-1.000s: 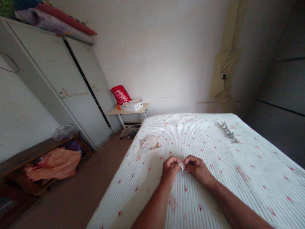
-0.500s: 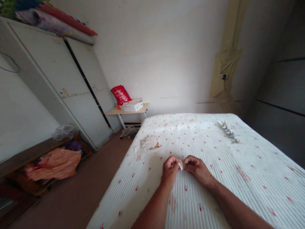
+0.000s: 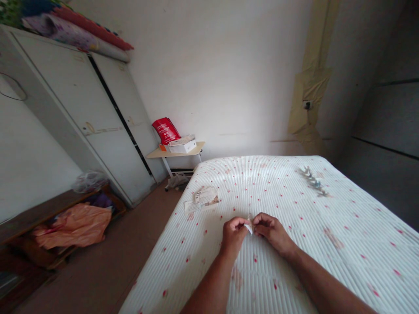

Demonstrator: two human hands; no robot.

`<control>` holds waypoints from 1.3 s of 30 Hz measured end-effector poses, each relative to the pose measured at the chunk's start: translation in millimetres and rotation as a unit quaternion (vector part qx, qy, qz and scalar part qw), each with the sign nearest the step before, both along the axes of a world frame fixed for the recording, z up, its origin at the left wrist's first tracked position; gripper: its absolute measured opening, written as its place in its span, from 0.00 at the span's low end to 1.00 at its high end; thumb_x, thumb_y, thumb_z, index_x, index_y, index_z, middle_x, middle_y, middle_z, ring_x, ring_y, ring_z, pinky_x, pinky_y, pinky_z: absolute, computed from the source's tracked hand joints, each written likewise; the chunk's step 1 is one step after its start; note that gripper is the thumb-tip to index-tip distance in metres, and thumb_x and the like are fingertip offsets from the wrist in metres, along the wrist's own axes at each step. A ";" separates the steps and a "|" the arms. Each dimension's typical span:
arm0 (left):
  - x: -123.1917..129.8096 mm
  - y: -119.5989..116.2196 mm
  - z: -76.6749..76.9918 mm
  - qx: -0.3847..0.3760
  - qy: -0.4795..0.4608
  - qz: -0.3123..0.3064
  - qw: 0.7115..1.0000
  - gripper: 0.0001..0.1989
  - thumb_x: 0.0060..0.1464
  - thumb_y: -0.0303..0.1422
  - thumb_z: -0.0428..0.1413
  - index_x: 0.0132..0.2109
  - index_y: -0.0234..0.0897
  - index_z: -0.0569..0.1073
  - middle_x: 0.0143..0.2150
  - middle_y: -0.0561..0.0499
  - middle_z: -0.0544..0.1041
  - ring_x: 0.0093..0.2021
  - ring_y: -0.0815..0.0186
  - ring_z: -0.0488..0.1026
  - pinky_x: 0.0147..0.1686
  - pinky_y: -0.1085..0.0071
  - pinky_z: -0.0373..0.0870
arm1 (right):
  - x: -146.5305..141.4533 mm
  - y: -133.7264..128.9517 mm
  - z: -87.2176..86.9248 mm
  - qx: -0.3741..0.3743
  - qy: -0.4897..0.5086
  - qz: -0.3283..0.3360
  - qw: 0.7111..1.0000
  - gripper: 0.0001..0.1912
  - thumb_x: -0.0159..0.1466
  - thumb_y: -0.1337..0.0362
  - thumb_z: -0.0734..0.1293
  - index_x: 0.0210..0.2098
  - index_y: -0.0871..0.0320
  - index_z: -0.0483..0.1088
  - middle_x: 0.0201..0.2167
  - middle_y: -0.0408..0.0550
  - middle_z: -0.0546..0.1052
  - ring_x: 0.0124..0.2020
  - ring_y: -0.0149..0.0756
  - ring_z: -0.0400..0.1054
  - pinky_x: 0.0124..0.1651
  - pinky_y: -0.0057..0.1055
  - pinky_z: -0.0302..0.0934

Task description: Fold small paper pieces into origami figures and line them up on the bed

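Observation:
Over the middle of the bed, my left hand (image 3: 233, 233) pinches a small folded piece of paper (image 3: 249, 228) between thumb and fingers. Its pale lower flap sticks out to the right of my left thumb. My right hand (image 3: 270, 231) is closed on the paper's other side, thumb against bent fingers; the fingers hide part of it. Printed newspaper pieces (image 3: 206, 196) lie flat on the bed, left of my hands. Farther off to the right sits a row of small folded paper shapes (image 3: 313, 182), too blurred to make out singly.
A white quilted cover with red spots spreads over the bed (image 3: 262, 174). Beyond its far left corner stands a small table (image 3: 157, 153) bearing a red bag (image 3: 166, 131) and a white box (image 3: 183, 146). Grey cabinets (image 3: 75, 96) and a low wooden shelf (image 3: 62, 200) line the left.
The left hand has shifted slightly, and the folded paper has tilted, showing more of its white lower flap. The right hand has hardly moved.

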State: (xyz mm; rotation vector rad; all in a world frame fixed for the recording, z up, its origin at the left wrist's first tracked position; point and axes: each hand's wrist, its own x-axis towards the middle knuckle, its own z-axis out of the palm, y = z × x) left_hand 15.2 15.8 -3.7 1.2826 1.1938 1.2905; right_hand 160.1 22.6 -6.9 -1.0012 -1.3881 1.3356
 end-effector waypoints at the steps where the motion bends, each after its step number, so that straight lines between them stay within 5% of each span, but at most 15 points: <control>1: 0.2 -0.1 0.3 -0.002 0.002 0.000 1.000 0.08 0.37 0.26 0.53 0.27 0.33 0.76 0.23 0.52 0.74 0.25 0.68 0.66 0.27 0.74 0.60 | 0.0 -0.2 0.7 -0.002 0.000 -0.001 1.000 0.02 0.48 0.68 0.63 0.24 0.58 0.65 0.17 0.38 0.67 0.20 0.28 0.57 0.25 0.26 0.50; 17: -1.4 1.5 -4.7 0.023 0.013 0.004 1.000 0.04 0.37 0.26 0.52 0.25 0.34 0.71 0.17 0.57 0.64 0.19 0.74 0.57 0.21 0.78 0.52 | -2.3 -5.0 10.0 -0.005 0.072 0.033 0.997 0.13 0.45 0.65 0.69 0.30 0.57 0.64 0.23 0.39 0.64 0.25 0.28 0.58 0.28 0.26 0.51; 39: 0.2 0.8 -4.2 0.044 0.020 0.015 0.999 0.08 0.42 0.26 0.51 0.29 0.34 0.74 0.26 0.53 0.74 0.28 0.68 0.68 0.30 0.75 0.61 | -2.2 -0.7 -0.7 0.002 0.048 0.023 0.999 0.11 0.50 0.62 0.69 0.30 0.57 0.65 0.24 0.40 0.67 0.26 0.29 0.60 0.29 0.27 0.53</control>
